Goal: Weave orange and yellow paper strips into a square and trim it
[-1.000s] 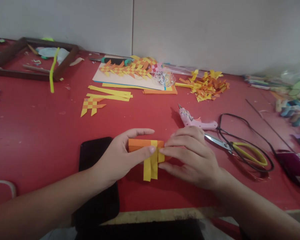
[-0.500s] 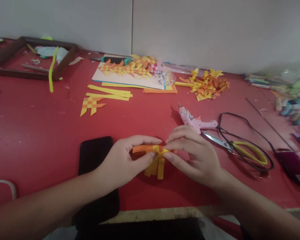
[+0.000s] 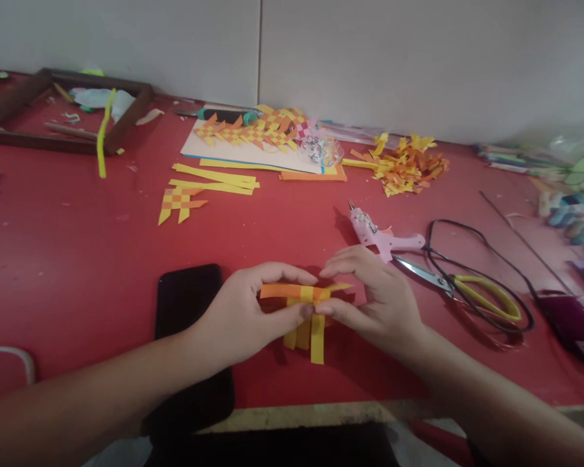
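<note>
One yellow strip (image 3: 317,340) has been shifted nearer since the earlier frame. Midway between the hands, the weave (image 3: 282,292) is held, its long axis laid left to right: its left part is pinched by the left hand (image 3: 243,311), its right part by the right hand (image 3: 382,301).

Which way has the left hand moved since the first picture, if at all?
Yes, slightly: judged against the pink glue gun, the left hand has its fingertips farther right and nearer the person.
</note>
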`<action>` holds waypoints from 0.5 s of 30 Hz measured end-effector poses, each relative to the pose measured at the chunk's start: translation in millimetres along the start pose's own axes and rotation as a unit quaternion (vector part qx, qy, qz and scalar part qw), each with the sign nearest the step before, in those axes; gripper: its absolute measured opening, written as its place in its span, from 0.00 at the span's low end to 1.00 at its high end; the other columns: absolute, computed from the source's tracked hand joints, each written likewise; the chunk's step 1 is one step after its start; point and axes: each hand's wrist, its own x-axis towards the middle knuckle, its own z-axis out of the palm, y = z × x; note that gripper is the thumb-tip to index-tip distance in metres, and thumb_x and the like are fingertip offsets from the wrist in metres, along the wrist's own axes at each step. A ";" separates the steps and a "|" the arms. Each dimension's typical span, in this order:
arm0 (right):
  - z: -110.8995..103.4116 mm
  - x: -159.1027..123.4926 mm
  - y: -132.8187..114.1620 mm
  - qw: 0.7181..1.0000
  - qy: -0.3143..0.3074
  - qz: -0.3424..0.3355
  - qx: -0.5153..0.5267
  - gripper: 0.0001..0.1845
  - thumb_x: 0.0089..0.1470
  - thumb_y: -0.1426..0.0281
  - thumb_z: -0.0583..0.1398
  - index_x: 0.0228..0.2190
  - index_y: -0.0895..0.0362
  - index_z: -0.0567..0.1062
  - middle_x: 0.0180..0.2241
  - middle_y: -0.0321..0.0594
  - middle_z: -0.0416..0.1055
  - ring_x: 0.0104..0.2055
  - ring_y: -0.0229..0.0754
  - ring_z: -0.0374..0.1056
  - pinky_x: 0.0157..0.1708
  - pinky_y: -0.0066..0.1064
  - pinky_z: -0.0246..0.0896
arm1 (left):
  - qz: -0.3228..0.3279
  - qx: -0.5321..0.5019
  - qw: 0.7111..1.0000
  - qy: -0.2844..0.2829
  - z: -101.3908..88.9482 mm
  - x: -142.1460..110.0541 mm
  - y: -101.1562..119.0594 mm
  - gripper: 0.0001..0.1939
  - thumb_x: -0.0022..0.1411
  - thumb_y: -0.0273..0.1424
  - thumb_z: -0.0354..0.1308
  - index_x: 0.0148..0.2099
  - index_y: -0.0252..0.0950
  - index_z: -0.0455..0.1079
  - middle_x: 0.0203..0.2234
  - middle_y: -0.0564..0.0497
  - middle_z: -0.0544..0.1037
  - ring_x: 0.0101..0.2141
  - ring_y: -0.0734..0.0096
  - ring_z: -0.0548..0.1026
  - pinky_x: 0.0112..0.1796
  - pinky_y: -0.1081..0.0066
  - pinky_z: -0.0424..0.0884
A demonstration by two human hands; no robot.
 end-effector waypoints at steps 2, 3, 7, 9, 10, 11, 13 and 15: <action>-0.7 0.4 1.4 1.000 -0.009 -0.030 -0.001 0.16 0.54 0.57 0.66 0.37 0.56 0.75 0.32 0.41 0.75 0.35 0.42 0.71 0.36 0.36 0.69 | -0.003 -0.007 1.000 0.015 -0.2 0.7 -0.6 0.12 0.57 0.35 0.66 0.44 0.40 0.77 0.39 0.51 0.82 0.39 0.65 0.80 0.41 0.70 0.76; -1.3 0.6 2.1 0.999 -0.012 -0.048 0.000 0.16 0.54 0.58 0.66 0.38 0.56 0.75 0.33 0.41 0.76 0.36 0.43 0.71 0.37 0.37 0.69 | -0.004 -0.013 1.000 0.021 -0.2 1.2 -0.8 0.11 0.57 0.35 0.66 0.43 0.40 0.76 0.39 0.52 0.82 0.39 0.66 0.80 0.40 0.71 0.76; -4.4 1.5 2.9 0.997 -0.024 -0.069 -0.009 0.12 0.56 0.64 0.66 0.40 0.55 0.75 0.34 0.41 0.76 0.38 0.44 0.70 0.39 0.38 0.69 | 0.003 -0.030 0.999 0.024 0.6 2.2 -0.9 0.10 0.58 0.34 0.65 0.43 0.40 0.76 0.36 0.54 0.82 0.36 0.70 0.80 0.36 0.75 0.75; -6.1 1.8 1.7 0.998 -0.030 -0.059 -0.012 0.08 0.58 0.67 0.64 0.40 0.53 0.75 0.34 0.40 0.77 0.38 0.43 0.71 0.39 0.39 0.69 | 0.015 -0.018 0.999 0.026 0.9 1.5 -1.0 0.10 0.58 0.34 0.65 0.43 0.40 0.76 0.37 0.53 0.82 0.36 0.70 0.80 0.38 0.75 0.75; -6.8 2.0 0.8 0.998 -0.033 -0.054 -0.012 0.07 0.58 0.68 0.63 0.40 0.53 0.75 0.33 0.40 0.77 0.37 0.43 0.71 0.39 0.38 0.69 | 0.020 -0.009 0.999 0.027 1.0 0.8 -1.2 0.10 0.58 0.34 0.65 0.43 0.40 0.76 0.37 0.53 0.82 0.37 0.70 0.80 0.39 0.75 0.75; -7.3 2.1 -0.2 0.998 -0.035 -0.050 -0.010 0.06 0.58 0.69 0.63 0.39 0.52 0.75 0.32 0.39 0.77 0.37 0.43 0.71 0.39 0.38 0.69 | 0.025 0.001 0.999 0.027 0.9 0.1 -1.6 0.09 0.59 0.33 0.65 0.43 0.40 0.76 0.38 0.53 0.82 0.38 0.70 0.80 0.40 0.75 0.75; -7.7 2.2 -1.8 0.999 -0.038 -0.035 -0.005 0.05 0.58 0.68 0.64 0.38 0.52 0.76 0.31 0.38 0.77 0.36 0.42 0.71 0.38 0.36 0.69 | 0.030 0.013 0.999 0.027 0.6 -1.0 -2.9 0.10 0.59 0.32 0.64 0.44 0.40 0.76 0.39 0.54 0.82 0.39 0.70 0.79 0.41 0.75 0.74; -7.5 2.2 -2.6 0.999 -0.045 -0.011 0.000 0.04 0.57 0.68 0.64 0.37 0.53 0.76 0.31 0.38 0.77 0.37 0.41 0.71 0.37 0.35 0.69 | 0.026 0.020 0.999 0.028 0.4 -1.3 -4.3 0.10 0.58 0.32 0.65 0.44 0.41 0.76 0.39 0.54 0.82 0.39 0.70 0.80 0.41 0.75 0.74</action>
